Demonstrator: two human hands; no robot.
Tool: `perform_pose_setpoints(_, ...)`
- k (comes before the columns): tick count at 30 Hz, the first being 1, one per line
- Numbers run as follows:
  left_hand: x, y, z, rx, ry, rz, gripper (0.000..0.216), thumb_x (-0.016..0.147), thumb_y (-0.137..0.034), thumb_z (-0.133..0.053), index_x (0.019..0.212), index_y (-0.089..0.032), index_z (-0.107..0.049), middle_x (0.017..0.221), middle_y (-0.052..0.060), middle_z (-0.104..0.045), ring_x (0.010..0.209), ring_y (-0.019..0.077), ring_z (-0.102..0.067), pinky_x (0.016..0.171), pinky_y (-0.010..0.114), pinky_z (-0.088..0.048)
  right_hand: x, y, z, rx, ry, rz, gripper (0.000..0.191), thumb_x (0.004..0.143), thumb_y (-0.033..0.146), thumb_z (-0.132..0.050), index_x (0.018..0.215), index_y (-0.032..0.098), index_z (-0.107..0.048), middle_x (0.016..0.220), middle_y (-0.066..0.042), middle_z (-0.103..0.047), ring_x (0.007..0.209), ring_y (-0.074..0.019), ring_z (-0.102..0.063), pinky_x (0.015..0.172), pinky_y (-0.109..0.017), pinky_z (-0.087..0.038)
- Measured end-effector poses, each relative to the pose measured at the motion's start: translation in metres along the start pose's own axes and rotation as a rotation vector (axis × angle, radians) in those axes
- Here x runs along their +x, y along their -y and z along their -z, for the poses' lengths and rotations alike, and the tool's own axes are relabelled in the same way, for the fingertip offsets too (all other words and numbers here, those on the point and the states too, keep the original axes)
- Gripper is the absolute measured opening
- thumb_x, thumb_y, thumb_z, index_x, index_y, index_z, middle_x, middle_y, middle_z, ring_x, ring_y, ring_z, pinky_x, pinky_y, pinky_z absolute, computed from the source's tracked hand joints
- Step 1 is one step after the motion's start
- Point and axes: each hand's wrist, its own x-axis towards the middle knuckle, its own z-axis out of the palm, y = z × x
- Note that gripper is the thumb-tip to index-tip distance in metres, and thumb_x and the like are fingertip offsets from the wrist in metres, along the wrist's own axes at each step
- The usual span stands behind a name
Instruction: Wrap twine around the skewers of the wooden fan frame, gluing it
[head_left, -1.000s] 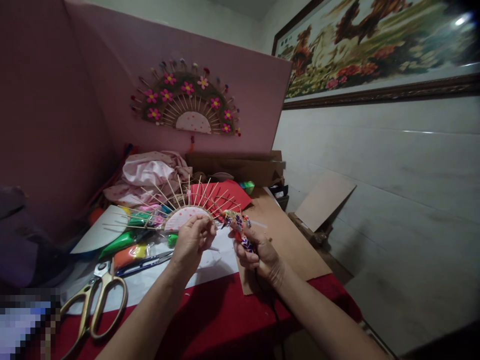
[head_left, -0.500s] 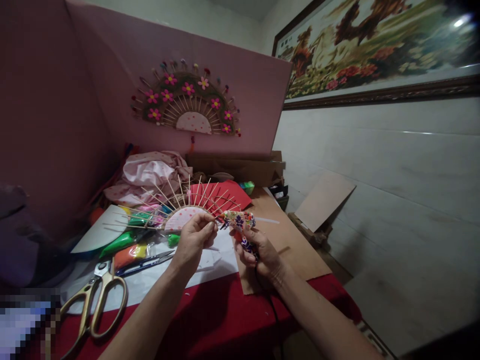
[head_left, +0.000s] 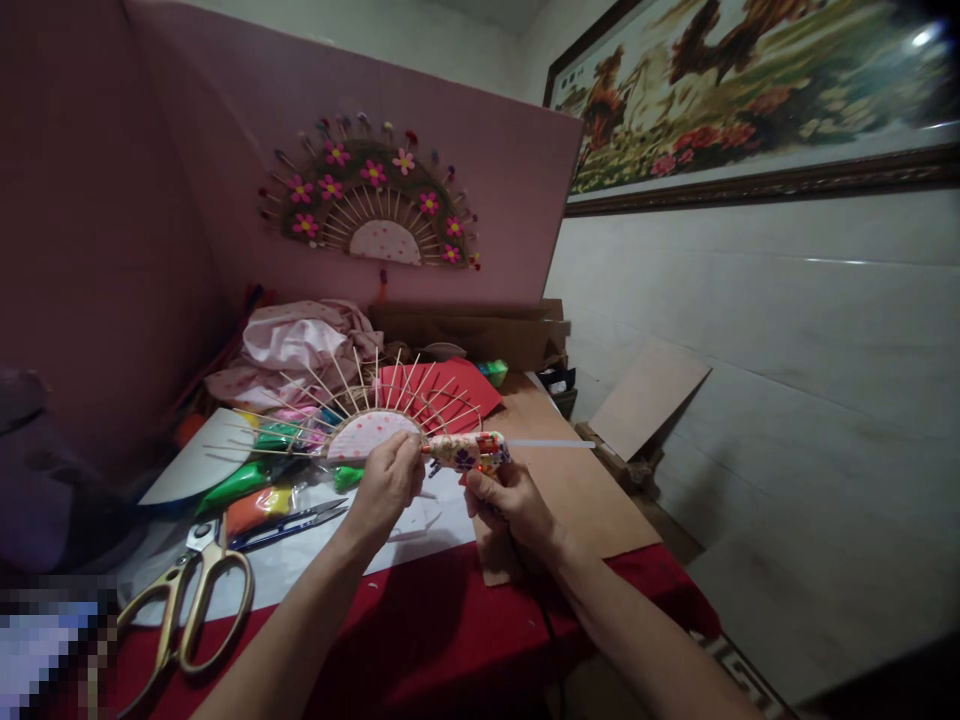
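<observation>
My right hand (head_left: 517, 500) is wrapped round a flower-patterned glue gun (head_left: 466, 452), its nozzle pointing left. A pale glue stick (head_left: 551, 443) juts from the gun's back end. My left hand (head_left: 388, 480) is closed in a pinch just ahead of the nozzle; whatever lies between its fingertips is hidden. Behind that hand is a fan-shaped piece (head_left: 367, 436), a pink-dotted half-disc with thin wooden sticks (head_left: 341, 378) spreading from its curved edge. The left fingers overlap its lower right corner; whether they touch it I cannot tell. Thin brown twine (head_left: 435, 420) curves among the right-hand sticks.
Gold-handled scissors (head_left: 187, 600) and dark snips (head_left: 292, 525) lie at left. Near them are bagged coloured clay (head_left: 259, 508) and a white half-disc (head_left: 199, 462). Red sheets (head_left: 469, 385), cardboard (head_left: 570, 500) and crumpled fabric (head_left: 300, 340) lie farther back. A flowered fan (head_left: 382, 200) hangs on the pink board.
The glue gun has turned more level, and its glue stick now shows longer behind it. My left hand has shifted slightly left and down. My right hand has changed its angle on the handle.
</observation>
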Motion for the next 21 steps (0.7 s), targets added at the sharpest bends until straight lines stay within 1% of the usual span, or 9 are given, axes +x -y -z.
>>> perform_pose_setpoints(3,0.006,-0.001,0.006,-0.118,-0.064,0.222,0.032,0.074,-0.029,-0.048,0.048,-0.021,-0.031,0.037,-0.01,-0.022,0.029,0.0034,-0.014,0.032,0.018,-0.008,-0.002,-0.005,0.002,-0.094,-0.068,0.116,0.025,0.067,0.038,-0.071,0.068,0.015,-0.061,0.052,0.002,-0.055,0.037,-0.005,-0.037,0.035,-0.019,-0.028)
perform_pose_setpoints(5,0.01,-0.001,0.01,-0.144,-0.118,0.249,0.036,0.073,-0.03,-0.046,0.046,-0.023,-0.024,0.035,-0.011,-0.017,0.028,0.003,-0.011,0.031,0.018,-0.006,-0.003,-0.006,0.002,-0.008,-0.076,0.129,0.024,0.068,0.038,-0.07,0.073,0.015,-0.062,0.052,0.002,-0.055,0.036,-0.0049,-0.036,0.034,-0.02,-0.026)
perform_pose_setpoints(8,0.01,-0.001,0.01,-0.183,-0.133,0.209,0.042,0.076,-0.04,-0.047,0.047,-0.023,-0.022,0.034,-0.011,-0.017,0.028,0.0026,-0.011,0.032,0.017,-0.007,-0.002,-0.002,0.003,0.151,-0.055,0.085,0.029,0.075,0.043,-0.062,0.074,0.014,-0.061,0.049,0.001,-0.054,0.031,-0.0043,-0.035,0.031,-0.019,-0.02)
perform_pose_setpoints(10,0.006,-0.001,0.006,-0.222,-0.061,0.186,0.046,0.075,-0.048,-0.052,0.048,-0.022,-0.026,0.034,-0.011,-0.019,0.029,0.0024,-0.013,0.032,0.017,-0.008,-0.001,0.002,0.002,0.19,-0.032,0.061,0.033,0.077,0.045,-0.058,0.078,0.013,-0.062,0.047,0.001,-0.053,0.029,-0.0037,-0.034,0.029,-0.018,-0.018)
perform_pose_setpoints(11,0.004,-0.002,0.004,-0.239,-0.013,0.176,0.044,0.073,-0.049,-0.055,0.049,-0.02,-0.031,0.035,-0.01,-0.023,0.03,0.0023,-0.015,0.033,0.017,-0.009,0.0,0.005,0.002,0.201,-0.018,0.051,0.034,0.078,0.045,-0.058,0.08,0.012,-0.062,0.047,0.001,-0.053,0.028,-0.0033,-0.033,0.029,-0.018,-0.017)
perform_pose_setpoints(14,0.001,-0.002,-0.001,-0.277,0.113,0.142,0.035,0.07,-0.045,-0.062,0.06,-0.016,-0.045,0.044,-0.006,-0.042,0.033,0.002,-0.023,0.034,0.016,-0.013,0.001,0.008,0.001,0.23,0.0,0.015,0.035,0.078,0.045,-0.057,0.085,0.01,-0.063,0.047,0.001,-0.053,0.028,-0.0024,-0.032,0.028,-0.017,-0.018)
perform_pose_setpoints(16,0.001,-0.001,-0.001,-0.288,0.154,0.108,0.03,0.069,-0.04,-0.066,0.066,-0.015,-0.048,0.051,-0.005,-0.048,0.035,0.0019,-0.027,0.036,0.016,-0.016,0.001,0.008,0.001,0.245,0.001,-0.015,0.036,0.078,0.045,-0.058,0.085,0.01,-0.063,0.049,0.001,-0.054,0.029,-0.0022,-0.033,0.028,-0.016,-0.019)
perform_pose_setpoints(19,0.003,0.001,0.001,-0.284,0.142,0.043,0.026,0.064,-0.03,-0.071,0.072,-0.015,-0.051,0.057,-0.004,-0.053,0.039,0.0026,-0.034,0.039,0.016,-0.02,0.001,0.007,0.002,0.284,0.019,-0.068,0.036,0.08,0.044,-0.056,0.089,0.01,-0.063,0.052,0.0,-0.056,0.029,-0.0019,-0.034,0.028,-0.016,-0.019)
perform_pose_setpoints(21,0.003,0.002,0.002,-0.257,0.108,0.013,0.024,0.064,-0.029,-0.071,0.073,-0.015,-0.053,0.058,-0.003,-0.054,0.04,0.0027,-0.035,0.038,0.016,-0.02,0.002,0.006,0.003,0.32,0.031,-0.104,0.035,0.081,0.044,-0.055,0.09,0.011,-0.062,0.053,0.0,-0.056,0.029,-0.0014,-0.033,0.028,-0.015,-0.019)
